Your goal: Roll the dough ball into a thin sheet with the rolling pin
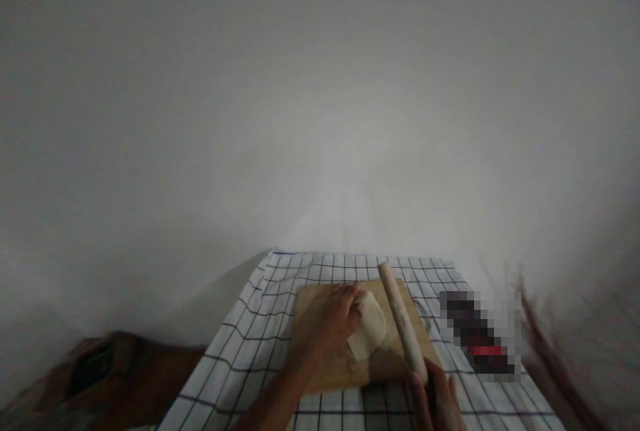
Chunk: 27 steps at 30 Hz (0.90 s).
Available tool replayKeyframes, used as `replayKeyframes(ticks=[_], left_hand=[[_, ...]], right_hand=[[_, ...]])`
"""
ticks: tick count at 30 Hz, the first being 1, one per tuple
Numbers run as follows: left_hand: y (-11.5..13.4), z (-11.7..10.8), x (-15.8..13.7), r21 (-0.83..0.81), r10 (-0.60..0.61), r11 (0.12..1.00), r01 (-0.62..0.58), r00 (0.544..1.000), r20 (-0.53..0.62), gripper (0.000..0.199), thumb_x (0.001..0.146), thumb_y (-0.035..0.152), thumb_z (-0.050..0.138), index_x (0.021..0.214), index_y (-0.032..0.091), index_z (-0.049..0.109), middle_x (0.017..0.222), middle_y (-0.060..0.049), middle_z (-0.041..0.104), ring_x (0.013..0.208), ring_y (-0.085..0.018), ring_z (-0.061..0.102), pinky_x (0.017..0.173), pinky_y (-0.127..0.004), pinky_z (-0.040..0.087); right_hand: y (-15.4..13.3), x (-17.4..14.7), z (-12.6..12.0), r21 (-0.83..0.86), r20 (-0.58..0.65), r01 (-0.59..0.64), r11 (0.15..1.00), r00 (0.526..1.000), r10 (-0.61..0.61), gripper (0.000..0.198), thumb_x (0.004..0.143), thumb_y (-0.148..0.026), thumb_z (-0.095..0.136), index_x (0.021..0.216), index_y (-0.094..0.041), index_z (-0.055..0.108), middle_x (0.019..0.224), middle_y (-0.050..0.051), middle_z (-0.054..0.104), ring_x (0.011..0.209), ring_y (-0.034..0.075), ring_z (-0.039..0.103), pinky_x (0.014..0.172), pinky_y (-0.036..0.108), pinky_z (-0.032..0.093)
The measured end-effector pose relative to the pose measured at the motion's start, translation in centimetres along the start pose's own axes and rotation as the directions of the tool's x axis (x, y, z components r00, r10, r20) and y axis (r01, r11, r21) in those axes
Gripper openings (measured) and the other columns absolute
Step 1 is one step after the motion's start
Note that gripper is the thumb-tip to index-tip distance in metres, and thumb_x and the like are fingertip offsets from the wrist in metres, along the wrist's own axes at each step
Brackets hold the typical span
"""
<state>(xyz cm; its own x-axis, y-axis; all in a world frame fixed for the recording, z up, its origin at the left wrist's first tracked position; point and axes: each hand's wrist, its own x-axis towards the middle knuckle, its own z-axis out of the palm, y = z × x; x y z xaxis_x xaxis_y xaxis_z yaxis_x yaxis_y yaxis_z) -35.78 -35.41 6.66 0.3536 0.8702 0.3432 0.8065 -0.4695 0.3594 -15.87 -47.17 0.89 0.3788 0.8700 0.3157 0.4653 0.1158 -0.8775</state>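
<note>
Your left hand bends over the left edge of the dough on the board, apparently to steady or turn it, though whether it pinches or merely rests cannot be told. Your right hand grips the near end of the pin, which slants along the board's right side, presumably to leave the dough uncovered for the left hand

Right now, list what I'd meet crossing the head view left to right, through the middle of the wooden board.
Left hand, flat pale dough sheet, long pale wooden rolling pin, pixelated dark patch with red, thin brown branch-like stalks.
</note>
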Motion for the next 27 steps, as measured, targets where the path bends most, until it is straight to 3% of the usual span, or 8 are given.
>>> replayKeyframes(ticks=[3,5,9,13,17,20,24,27], left_hand=[[-0.4,1.1,0.8,-0.106,0.059,0.992,-0.064,0.997,-0.049,0.045,0.090,0.014,0.051,0.134,0.019,0.052,0.136,-0.008,0.058,0.128,-0.024,0.050,0.111,-0.039,0.036],[-1.0,1.6,1.3,-0.126,0.066,0.989,-0.074,0.996,-0.063,0.045,0.089,0.017,0.055,0.134,0.018,0.052,0.135,-0.009,0.057,0.128,-0.026,0.048,0.110,-0.042,0.035],[-1.8,1.6,2.4,-0.163,0.032,0.986,-0.036,0.999,-0.025,0.037,0.084,0.026,0.063,0.120,0.018,0.060,0.120,-0.009,0.060,0.115,-0.026,0.055,0.100,-0.041,0.043],[-1.4,0.6,3.2,-0.241,0.043,0.970,-0.033,0.998,0.037,0.033,0.078,0.019,0.062,0.111,0.019,0.060,0.110,-0.004,0.063,0.100,-0.021,0.061,0.087,-0.033,0.049],[0.2,-2.2,2.9,-0.349,0.040,0.937,0.000,0.993,0.108,0.034,0.076,0.019,0.064,0.110,0.021,0.062,0.105,-0.001,0.068,0.096,-0.021,0.064,0.086,-0.033,0.049],[1.6,-5.9,2.4,-0.429,0.042,0.903,0.008,0.993,0.106,0.036,0.076,0.028,0.071,0.112,0.024,0.065,0.112,-0.002,0.069,0.105,-0.023,0.063,0.094,-0.034,0.047],[2.6,-11.3,2.4,-0.573,-0.018,0.817,0.064,0.996,0.086,0.045,0.079,0.037,0.071,0.120,0.023,0.061,0.113,-0.003,0.068,0.098,-0.021,0.066,0.086,-0.032,0.051],[2.4,-12.6,3.7,-0.599,0.080,0.795,0.092,0.964,0.254,0.047,0.079,0.040,0.072,0.122,0.024,0.062,0.112,-0.003,0.069,0.094,-0.020,0.066,0.081,-0.030,0.052]], right_hand=[[-3.2,3.8,-3.0,0.093,0.219,0.004,0.996,0.975,-0.025,0.037,0.095,-0.054,0.044,0.118,-0.027,0.054,0.111,0.009,0.069,0.100,0.028,0.067,0.086,0.042,0.054],[-5.1,6.7,-3.3,0.109,0.242,0.050,0.993,0.967,-0.075,0.035,0.097,-0.053,0.043,0.114,-0.024,0.053,0.104,0.008,0.069,0.097,0.025,0.066,0.081,0.037,0.053],[-5.0,11.7,-0.3,0.252,0.287,0.036,0.967,0.952,-0.110,0.034,0.097,-0.054,0.042,0.103,-0.021,0.049,0.085,0.001,0.063,0.071,0.016,0.063,0.067,0.029,0.051],[-3.0,13.1,2.6,0.332,0.280,0.016,0.943,0.953,-0.115,0.034,0.097,-0.055,0.040,0.095,-0.022,0.049,0.073,-0.004,0.055,0.063,0.014,0.056,0.059,0.024,0.047],[-1.9,12.5,2.8,0.363,0.271,0.016,0.932,0.955,-0.122,0.032,0.099,-0.053,0.037,0.092,-0.023,0.048,0.072,-0.004,0.054,0.064,0.013,0.053,0.059,0.023,0.046],[-1.5,12.5,2.5,0.386,0.293,-0.001,0.923,0.949,-0.121,0.030,0.099,-0.051,0.038,0.090,-0.024,0.048,0.072,-0.004,0.054,0.063,0.013,0.052,0.059,0.024,0.045],[-1.2,12.9,2.4,0.406,0.313,-0.033,0.913,0.944,-0.105,0.029,0.100,-0.051,0.039,0.090,-0.025,0.048,0.072,-0.005,0.054,0.062,0.013,0.052,0.057,0.023,0.044],[-1.2,13.0,2.4,0.412,0.322,-0.043,0.910,0.941,-0.102,0.028,0.099,-0.050,0.041,0.091,-0.025,0.049,0.071,-0.005,0.054,0.060,0.013,0.052,0.056,0.023,0.044]])
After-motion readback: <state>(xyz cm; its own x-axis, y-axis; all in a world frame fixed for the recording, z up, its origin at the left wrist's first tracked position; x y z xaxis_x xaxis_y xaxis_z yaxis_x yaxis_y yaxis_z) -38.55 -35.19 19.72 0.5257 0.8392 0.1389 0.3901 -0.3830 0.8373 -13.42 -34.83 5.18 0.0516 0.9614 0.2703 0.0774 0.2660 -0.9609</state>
